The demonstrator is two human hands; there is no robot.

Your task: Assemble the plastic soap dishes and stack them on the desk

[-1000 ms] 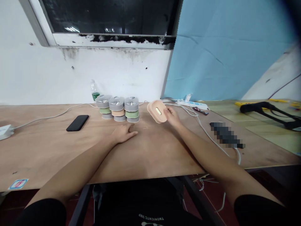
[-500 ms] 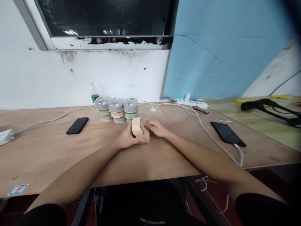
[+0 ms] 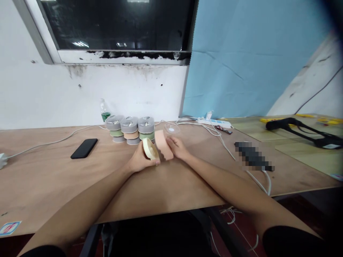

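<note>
My left hand (image 3: 138, 159) is closed around a pale yellow, ring-like round part (image 3: 146, 145), tilted above the table with its thumb at the lower edge. Close to its right, my right hand (image 3: 179, 148) grips a peach-coloured curved shell (image 3: 162, 144) with a wavy lower edge. A narrow gap shows between the two parts. Behind my hands stand three stacks of round cases, each with a grey top: a left stack (image 3: 116, 133), a middle stack (image 3: 131, 135) and a right stack (image 3: 147, 131).
A black phone (image 3: 84, 148) lies on the wooden table (image 3: 48, 182) at left. A plastic bottle (image 3: 104, 111) stands by the wall. A clear round lid (image 3: 173, 129), a power strip (image 3: 214, 123) and white cables are behind; a pixelated dark device (image 3: 253, 156) lies right.
The peach shell has come away from my left hand into my right hand, baring the pale yellow part. The camera view has shifted slightly.
</note>
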